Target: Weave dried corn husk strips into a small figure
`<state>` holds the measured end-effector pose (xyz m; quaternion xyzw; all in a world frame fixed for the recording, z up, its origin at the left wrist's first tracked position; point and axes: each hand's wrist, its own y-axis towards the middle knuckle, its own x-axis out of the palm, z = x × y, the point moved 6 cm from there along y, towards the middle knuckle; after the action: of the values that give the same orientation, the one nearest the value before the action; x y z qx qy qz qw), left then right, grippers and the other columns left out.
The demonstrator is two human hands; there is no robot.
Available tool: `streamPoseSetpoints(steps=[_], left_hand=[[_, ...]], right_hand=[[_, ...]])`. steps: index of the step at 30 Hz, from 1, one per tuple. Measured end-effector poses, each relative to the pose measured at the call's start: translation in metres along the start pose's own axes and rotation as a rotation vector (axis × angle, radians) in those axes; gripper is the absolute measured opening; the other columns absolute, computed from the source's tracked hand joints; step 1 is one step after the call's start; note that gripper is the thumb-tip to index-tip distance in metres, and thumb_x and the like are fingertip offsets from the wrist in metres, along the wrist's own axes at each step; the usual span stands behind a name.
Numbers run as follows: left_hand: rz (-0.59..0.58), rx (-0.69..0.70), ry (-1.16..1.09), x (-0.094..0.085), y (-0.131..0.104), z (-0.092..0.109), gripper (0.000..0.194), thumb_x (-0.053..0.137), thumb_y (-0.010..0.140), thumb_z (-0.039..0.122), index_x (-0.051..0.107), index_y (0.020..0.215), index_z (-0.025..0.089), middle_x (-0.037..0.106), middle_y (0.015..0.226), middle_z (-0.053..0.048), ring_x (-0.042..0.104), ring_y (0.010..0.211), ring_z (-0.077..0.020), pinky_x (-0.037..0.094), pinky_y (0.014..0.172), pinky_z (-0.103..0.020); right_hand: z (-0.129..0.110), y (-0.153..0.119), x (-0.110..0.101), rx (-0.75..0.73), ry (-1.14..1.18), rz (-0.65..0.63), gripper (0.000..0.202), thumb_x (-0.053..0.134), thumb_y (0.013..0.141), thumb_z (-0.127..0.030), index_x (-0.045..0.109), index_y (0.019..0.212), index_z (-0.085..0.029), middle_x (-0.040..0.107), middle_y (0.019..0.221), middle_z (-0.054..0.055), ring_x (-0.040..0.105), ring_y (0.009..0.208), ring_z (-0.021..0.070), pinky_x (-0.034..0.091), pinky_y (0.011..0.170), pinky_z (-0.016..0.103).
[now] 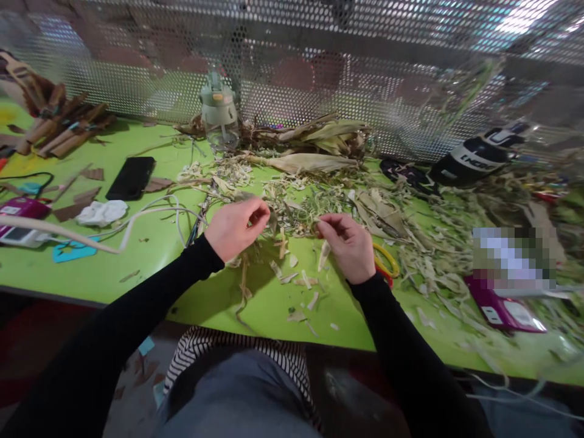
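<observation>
Over the near middle of the green table, both hands hover close to a heap of shredded plant strips (310, 207). My left hand (237, 228) is closed, with thumb and fingers curled together. A small dull-brown leaf piece (272, 222) shows right beside its fingertips; whether it is gripped I cannot tell. My right hand (347, 243) is pinched, its fingertips at the edge of the green shreds. Whatever sits in that pinch is too small to make out. Below the right fingers is a pale husk piece (323, 255). Yellow-handled scissors (387, 260) lie partly behind the right hand.
Dried corn husks (310, 162) lie at the back beside a clear bottle (219, 112). A black phone (131, 177), cables and a blue tag (75, 248) are on the left. At right are a black bottle (474, 159) and a purple device (504, 310). A perforated screen (292, 73) stands behind.
</observation>
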<state>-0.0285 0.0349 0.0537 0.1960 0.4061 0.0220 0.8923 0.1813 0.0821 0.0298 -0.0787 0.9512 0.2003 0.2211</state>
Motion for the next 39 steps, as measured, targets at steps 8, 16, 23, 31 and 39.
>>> streamPoseSetpoints(steps=[8,16,23,31,39], left_hand=[[-0.305,-0.049,0.165,0.036,-0.006,-0.014,0.017,0.05,0.086,0.022,0.064,0.093,0.016,0.068,0.09,-0.006,0.062,0.076,-0.0176,0.047,0.072,-0.031],[-0.313,0.014,-0.1,0.072,0.005,-0.003,0.013,0.059,0.081,0.023,0.062,0.087,0.013,0.061,0.09,-0.007,0.06,0.078,-0.017,0.049,0.075,-0.032],[-0.285,-0.196,-0.97,0.078,-0.002,0.004,0.034,0.075,0.069,0.035,0.059,0.088,0.012,0.061,0.079,-0.001,0.058,0.067,-0.0085,0.049,0.067,-0.023],[-0.216,-0.1,-1.173,0.075,-0.005,0.01,0.025,0.078,0.067,0.02,0.063,0.087,0.013,0.064,0.081,-0.001,0.061,0.073,-0.0081,0.051,0.07,-0.021],[-0.181,-0.038,-1.215,0.072,-0.007,0.013,0.024,0.076,0.069,0.017,0.064,0.09,0.015,0.068,0.088,-0.003,0.065,0.081,-0.0107,0.054,0.077,-0.023]], right_hand=[[0.025,-0.007,0.022,0.111,0.086,-0.208,0.028,0.062,0.081,-0.045,0.064,0.089,-0.018,0.066,0.074,0.002,0.062,0.061,0.0122,0.053,0.057,0.025],[0.01,-0.015,0.031,-0.108,-0.056,-0.16,0.014,0.059,0.085,-0.032,0.065,0.086,-0.018,0.066,0.074,0.001,0.06,0.061,0.0121,0.049,0.054,0.024],[-0.036,-0.03,0.01,-0.473,-0.223,0.052,0.005,0.06,0.085,-0.015,0.064,0.087,-0.018,0.066,0.083,0.004,0.059,0.072,0.0125,0.049,0.055,0.023],[-0.042,-0.037,-0.031,-0.495,-0.125,0.387,0.015,0.061,0.082,-0.011,0.065,0.091,-0.021,0.065,0.086,0.002,0.059,0.07,0.0125,0.051,0.053,0.025],[-0.059,-0.045,-0.027,-0.63,-0.266,0.387,0.02,0.066,0.077,-0.007,0.065,0.089,-0.022,0.067,0.081,0.001,0.062,0.071,0.0144,0.052,0.059,0.027]])
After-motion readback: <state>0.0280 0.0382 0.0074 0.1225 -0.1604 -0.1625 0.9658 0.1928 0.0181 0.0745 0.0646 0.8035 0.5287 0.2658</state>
